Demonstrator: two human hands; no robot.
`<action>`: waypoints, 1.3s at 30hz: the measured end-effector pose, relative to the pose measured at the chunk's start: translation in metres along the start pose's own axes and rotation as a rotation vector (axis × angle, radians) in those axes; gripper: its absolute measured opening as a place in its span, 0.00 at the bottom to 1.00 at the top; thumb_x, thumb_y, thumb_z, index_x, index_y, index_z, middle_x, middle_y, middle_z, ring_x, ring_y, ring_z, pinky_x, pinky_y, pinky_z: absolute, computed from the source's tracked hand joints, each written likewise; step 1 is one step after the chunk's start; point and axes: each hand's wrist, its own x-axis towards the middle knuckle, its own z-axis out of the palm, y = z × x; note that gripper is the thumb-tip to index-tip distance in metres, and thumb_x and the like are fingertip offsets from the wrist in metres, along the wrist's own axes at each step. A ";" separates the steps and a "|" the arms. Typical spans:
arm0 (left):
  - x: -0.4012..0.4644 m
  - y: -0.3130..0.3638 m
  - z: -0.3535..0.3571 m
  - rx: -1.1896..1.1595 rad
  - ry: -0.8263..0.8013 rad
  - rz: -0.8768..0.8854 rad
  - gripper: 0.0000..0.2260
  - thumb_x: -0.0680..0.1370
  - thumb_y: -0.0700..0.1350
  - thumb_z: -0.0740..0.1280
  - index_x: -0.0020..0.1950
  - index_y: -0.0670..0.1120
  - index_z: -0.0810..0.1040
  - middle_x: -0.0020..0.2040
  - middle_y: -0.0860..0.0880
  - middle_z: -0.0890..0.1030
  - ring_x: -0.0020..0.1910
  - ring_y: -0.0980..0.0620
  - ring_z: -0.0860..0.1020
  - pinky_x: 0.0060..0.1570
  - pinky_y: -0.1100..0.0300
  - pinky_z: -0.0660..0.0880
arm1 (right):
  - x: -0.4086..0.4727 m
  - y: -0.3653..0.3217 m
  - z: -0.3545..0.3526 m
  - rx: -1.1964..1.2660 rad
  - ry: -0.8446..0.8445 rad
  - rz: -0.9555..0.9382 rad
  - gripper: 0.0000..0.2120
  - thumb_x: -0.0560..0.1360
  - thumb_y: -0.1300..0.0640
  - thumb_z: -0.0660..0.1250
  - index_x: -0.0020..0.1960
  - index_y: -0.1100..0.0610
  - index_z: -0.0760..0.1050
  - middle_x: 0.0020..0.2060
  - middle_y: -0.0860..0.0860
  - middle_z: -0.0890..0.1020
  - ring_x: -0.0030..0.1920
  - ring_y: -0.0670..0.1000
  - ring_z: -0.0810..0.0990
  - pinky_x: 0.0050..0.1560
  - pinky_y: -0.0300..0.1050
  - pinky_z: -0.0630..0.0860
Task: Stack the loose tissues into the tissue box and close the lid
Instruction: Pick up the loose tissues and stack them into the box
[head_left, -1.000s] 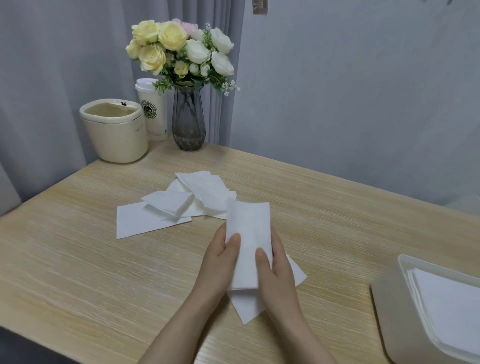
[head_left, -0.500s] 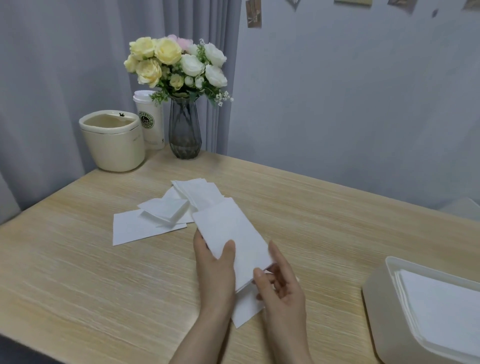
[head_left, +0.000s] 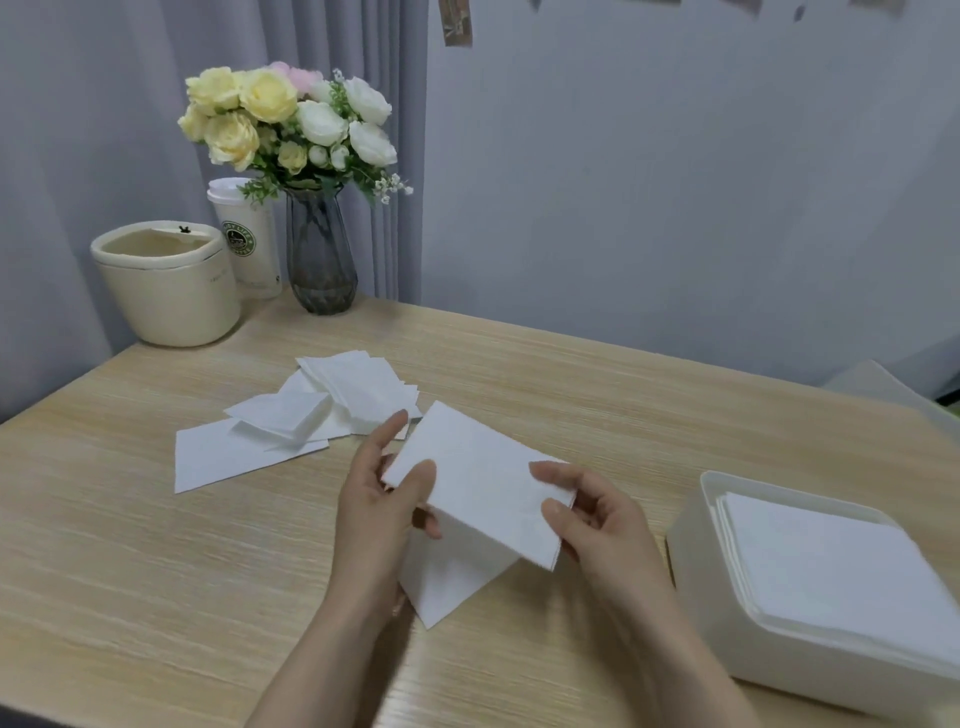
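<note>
Both hands hold one folded tissue (head_left: 483, 488) above the table (head_left: 156, 597): left hand (head_left: 382, 512) pinches one end, right hand (head_left: 597, 519) the other, beside the open tissue box (head_left: 696, 561)

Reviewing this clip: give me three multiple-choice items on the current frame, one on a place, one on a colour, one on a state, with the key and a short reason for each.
1. Where does the tissue box stand?
A. At the table's right side
B. Beside the vase
C. On the floor

2. What colour is the vase?
A. Red
B. Dark smoky grey
C. Bright blue

3. What is the state of the folded tissue?
A. Lying in the box
B. Held by both hands
C. Flat on the table, untouched

Key: 1 A, it sits by the right edge, open, with tissues inside. 2 B, grey see-through glass. 3 B, the left hand and right hand pinch its ends.
</note>
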 end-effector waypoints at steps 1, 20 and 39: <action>-0.001 0.002 0.003 0.022 -0.024 0.004 0.16 0.78 0.33 0.66 0.60 0.51 0.79 0.52 0.48 0.80 0.26 0.54 0.73 0.30 0.58 0.73 | 0.001 -0.001 -0.005 0.014 0.023 0.003 0.16 0.76 0.70 0.65 0.51 0.51 0.81 0.36 0.41 0.80 0.34 0.39 0.76 0.38 0.32 0.72; -0.059 -0.012 0.113 0.403 -0.502 0.109 0.11 0.76 0.46 0.71 0.57 0.58 0.82 0.54 0.65 0.82 0.52 0.68 0.77 0.52 0.72 0.70 | -0.056 -0.025 -0.137 -0.398 0.568 -0.130 0.09 0.73 0.55 0.72 0.50 0.44 0.80 0.54 0.50 0.79 0.46 0.48 0.73 0.49 0.44 0.69; -0.074 -0.059 0.158 0.803 -0.656 0.761 0.21 0.79 0.57 0.53 0.63 0.53 0.79 0.60 0.57 0.81 0.75 0.66 0.59 0.74 0.47 0.30 | -0.077 -0.002 -0.198 -0.608 0.741 -0.124 0.09 0.75 0.59 0.67 0.48 0.45 0.79 0.43 0.38 0.77 0.53 0.47 0.70 0.67 0.60 0.62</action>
